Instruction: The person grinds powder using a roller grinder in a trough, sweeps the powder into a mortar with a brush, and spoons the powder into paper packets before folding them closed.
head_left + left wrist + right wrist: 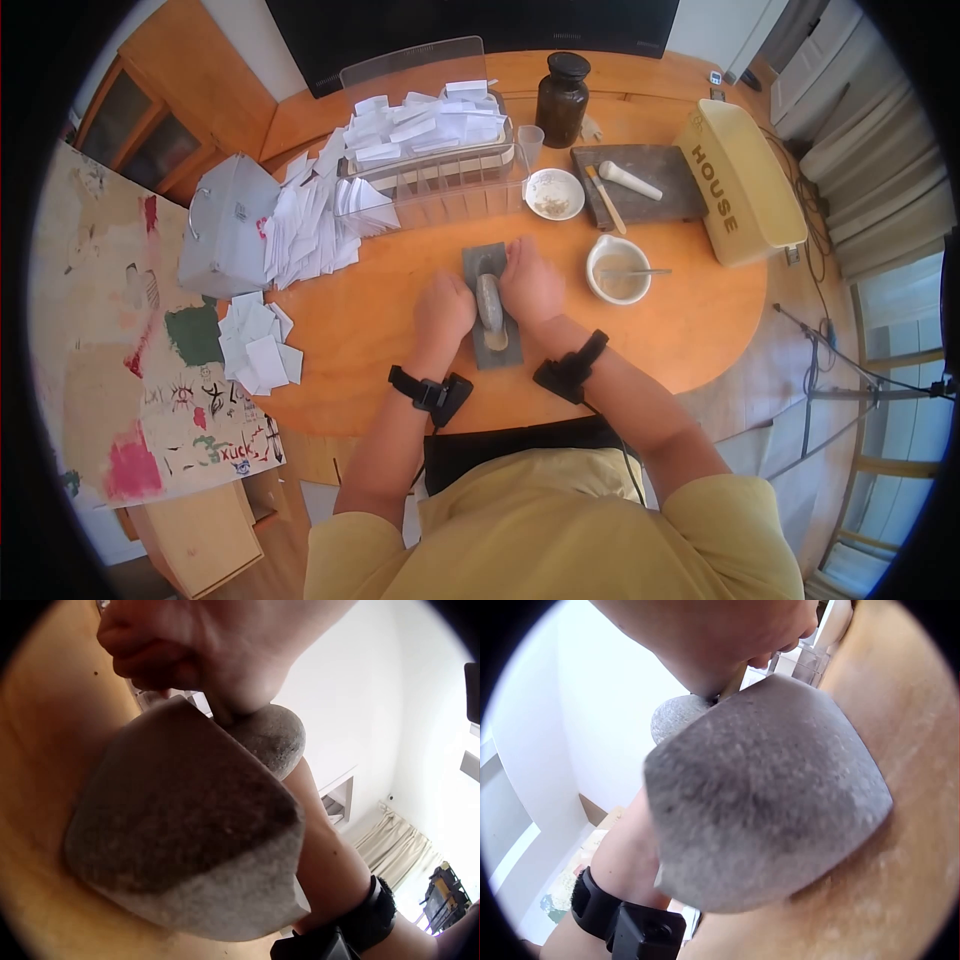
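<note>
On the table in front of me sits a grey stone grinding trough (493, 352), long and narrow with a hollow in its top. A round stone grinding wheel (489, 300) stands upright in it. My left hand (445, 308) and right hand (532, 285) grip at either side of the wheel, fingers curled. In the right wrist view a short piece of wooden handle (740, 678) shows under the right hand; the rest is hidden by the fists. The trough's thick side wall (187, 817) fills the left wrist view, with the wheel's rounded edge rising behind it.
To the right are a white mortar (592, 280) with a thin tool inside, a dark slab (680, 188) bearing a pestle and brush, and a yellow tin (765, 190). Behind stand a small bowl (540, 207), brown jar (562, 105) and clear divided box (430, 190). White papers (315, 220) lie left.
</note>
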A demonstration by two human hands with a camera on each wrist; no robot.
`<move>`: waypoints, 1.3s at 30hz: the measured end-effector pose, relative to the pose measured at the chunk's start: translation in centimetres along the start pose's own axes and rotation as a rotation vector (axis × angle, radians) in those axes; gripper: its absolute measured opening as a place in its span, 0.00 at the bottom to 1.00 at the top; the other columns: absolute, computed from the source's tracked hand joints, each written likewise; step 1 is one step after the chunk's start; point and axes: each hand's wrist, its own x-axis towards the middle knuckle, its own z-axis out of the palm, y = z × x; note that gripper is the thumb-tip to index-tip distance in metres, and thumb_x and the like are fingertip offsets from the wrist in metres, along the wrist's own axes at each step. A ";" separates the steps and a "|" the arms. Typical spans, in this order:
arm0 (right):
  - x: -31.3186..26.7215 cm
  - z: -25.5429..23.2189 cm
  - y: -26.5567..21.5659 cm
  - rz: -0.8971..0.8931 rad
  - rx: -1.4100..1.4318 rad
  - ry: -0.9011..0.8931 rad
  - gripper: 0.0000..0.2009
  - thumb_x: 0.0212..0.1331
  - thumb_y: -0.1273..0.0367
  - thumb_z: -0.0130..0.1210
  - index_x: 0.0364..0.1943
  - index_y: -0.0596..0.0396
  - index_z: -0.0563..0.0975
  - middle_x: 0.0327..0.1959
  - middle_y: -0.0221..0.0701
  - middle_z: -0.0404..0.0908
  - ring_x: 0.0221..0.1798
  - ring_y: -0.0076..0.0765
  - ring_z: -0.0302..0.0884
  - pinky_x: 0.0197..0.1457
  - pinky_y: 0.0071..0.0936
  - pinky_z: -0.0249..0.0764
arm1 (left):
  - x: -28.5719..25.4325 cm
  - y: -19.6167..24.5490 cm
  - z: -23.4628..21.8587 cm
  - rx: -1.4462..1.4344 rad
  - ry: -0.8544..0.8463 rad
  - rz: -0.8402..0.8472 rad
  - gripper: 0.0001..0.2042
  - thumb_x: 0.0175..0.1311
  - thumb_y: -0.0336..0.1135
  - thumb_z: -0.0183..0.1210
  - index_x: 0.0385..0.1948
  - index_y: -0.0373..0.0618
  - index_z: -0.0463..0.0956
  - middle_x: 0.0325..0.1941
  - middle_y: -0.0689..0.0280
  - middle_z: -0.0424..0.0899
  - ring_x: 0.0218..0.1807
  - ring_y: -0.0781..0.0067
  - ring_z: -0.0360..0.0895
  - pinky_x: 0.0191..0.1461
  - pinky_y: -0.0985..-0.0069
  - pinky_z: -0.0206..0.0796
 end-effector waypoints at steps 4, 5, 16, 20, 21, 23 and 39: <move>-0.6 0.1 0.6 -0.061 0.031 0.014 0.10 0.67 0.63 0.42 0.34 0.53 0.69 0.18 0.48 0.77 0.22 0.59 0.77 0.26 0.53 0.72 | -0.5 -0.5 0.1 -0.035 0.010 0.029 0.14 0.66 0.38 0.42 0.34 0.37 0.73 0.37 0.45 0.80 0.43 0.41 0.77 0.45 0.53 0.67; -0.5 0.1 0.6 -0.041 0.032 0.011 0.10 0.67 0.63 0.42 0.34 0.53 0.69 0.18 0.48 0.78 0.22 0.59 0.77 0.26 0.53 0.72 | -0.4 -0.4 0.1 -0.036 0.012 0.010 0.14 0.66 0.38 0.41 0.35 0.37 0.72 0.37 0.44 0.80 0.43 0.41 0.76 0.46 0.54 0.67; -0.9 0.2 0.6 0.017 0.064 -0.049 0.10 0.67 0.62 0.42 0.35 0.53 0.70 0.20 0.49 0.78 0.24 0.60 0.77 0.28 0.55 0.71 | -0.8 0.0 -0.2 -0.022 -0.023 -0.075 0.16 0.64 0.37 0.44 0.47 0.35 0.70 0.41 0.41 0.79 0.46 0.40 0.77 0.50 0.55 0.68; -0.1 -0.2 0.1 0.028 0.027 -0.076 0.10 0.67 0.63 0.42 0.35 0.53 0.70 0.21 0.49 0.79 0.25 0.61 0.77 0.29 0.55 0.71 | 0.2 -0.1 -0.3 -0.013 -0.026 -0.021 0.17 0.64 0.36 0.44 0.48 0.34 0.69 0.42 0.41 0.80 0.46 0.40 0.77 0.50 0.55 0.68; -0.9 -0.4 0.3 0.017 0.052 -0.082 0.10 0.67 0.63 0.42 0.35 0.53 0.70 0.22 0.49 0.79 0.26 0.61 0.77 0.30 0.55 0.71 | -0.7 -0.3 -0.2 -0.028 -0.019 -0.010 0.17 0.64 0.36 0.44 0.48 0.34 0.69 0.42 0.41 0.80 0.46 0.40 0.77 0.50 0.55 0.68; -1.1 -0.4 0.5 0.011 0.063 -0.100 0.10 0.67 0.63 0.42 0.36 0.53 0.69 0.22 0.49 0.79 0.26 0.61 0.77 0.30 0.55 0.71 | -1.2 -0.1 -0.4 -0.037 -0.024 -0.024 0.17 0.64 0.36 0.45 0.49 0.34 0.69 0.42 0.41 0.80 0.46 0.41 0.77 0.50 0.55 0.68; 0.7 -0.4 -0.2 -0.005 -0.046 -0.124 0.10 0.68 0.63 0.40 0.37 0.55 0.68 0.22 0.50 0.79 0.26 0.61 0.78 0.30 0.53 0.72 | 0.9 -0.7 0.1 0.033 -0.003 0.031 0.17 0.63 0.35 0.45 0.49 0.34 0.69 0.40 0.42 0.80 0.46 0.41 0.78 0.49 0.55 0.68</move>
